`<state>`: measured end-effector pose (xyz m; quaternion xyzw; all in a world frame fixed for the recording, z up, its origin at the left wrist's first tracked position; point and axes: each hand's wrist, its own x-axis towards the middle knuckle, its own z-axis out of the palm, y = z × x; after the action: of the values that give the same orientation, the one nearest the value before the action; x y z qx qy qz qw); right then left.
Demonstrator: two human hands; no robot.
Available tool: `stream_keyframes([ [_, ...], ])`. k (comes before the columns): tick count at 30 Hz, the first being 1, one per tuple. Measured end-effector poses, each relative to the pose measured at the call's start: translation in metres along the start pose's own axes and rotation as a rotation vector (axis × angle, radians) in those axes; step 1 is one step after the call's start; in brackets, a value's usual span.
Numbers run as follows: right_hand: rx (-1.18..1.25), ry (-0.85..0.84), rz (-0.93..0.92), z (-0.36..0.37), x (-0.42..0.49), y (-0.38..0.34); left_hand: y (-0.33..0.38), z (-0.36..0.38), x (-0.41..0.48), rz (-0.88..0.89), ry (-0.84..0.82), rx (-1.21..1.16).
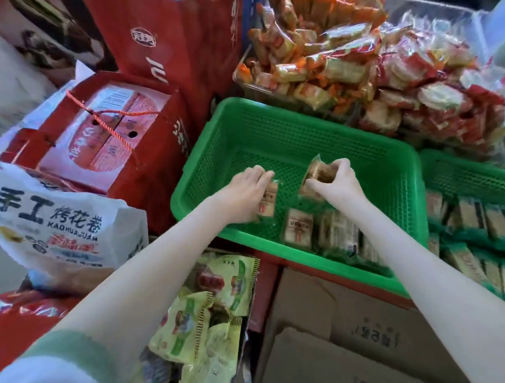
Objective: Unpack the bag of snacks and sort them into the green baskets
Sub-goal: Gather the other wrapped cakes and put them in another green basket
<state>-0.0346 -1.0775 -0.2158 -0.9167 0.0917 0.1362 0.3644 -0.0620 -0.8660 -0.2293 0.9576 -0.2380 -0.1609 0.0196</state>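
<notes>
A green mesh basket (271,124) stands in the middle, with several clear-wrapped brown snack packets (297,228) lying along its near side. Over the basket, my left hand (247,191) grips one such snack packet (269,202) by its upper end. My right hand (339,183) pinches another snack packet (314,175) a little higher, tilted. A second green basket (459,176) at the right holds rows of tan packets. A white printed snack bag (56,226) stands at the left.
Heaps of red and orange wrapped snacks (356,71) pile up behind the baskets. Red gift boxes (121,133) stand at the left. Green snack packs (210,309) and brown cardboard boxes (338,332) lie below my arms.
</notes>
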Motion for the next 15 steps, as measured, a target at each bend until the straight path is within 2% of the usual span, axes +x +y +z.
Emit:
stream_keyframes([
  [3,0.018,0.021,0.048,0.004,0.013,0.004,0.004,0.016,0.026,0.058,-0.228,0.097],
  [8,-0.012,-0.012,0.107,0.016,0.018,0.009,-0.003,0.022,0.038,0.070,-0.389,0.041],
  [12,-0.018,0.007,-0.003,0.024,0.016,-0.001,-0.022,0.010,0.030,-0.007,-0.367,-0.073],
  [15,-0.019,-0.085,-0.107,0.040,0.012,-0.018,-0.028,0.007,0.007,-0.168,-0.196,-0.086],
])
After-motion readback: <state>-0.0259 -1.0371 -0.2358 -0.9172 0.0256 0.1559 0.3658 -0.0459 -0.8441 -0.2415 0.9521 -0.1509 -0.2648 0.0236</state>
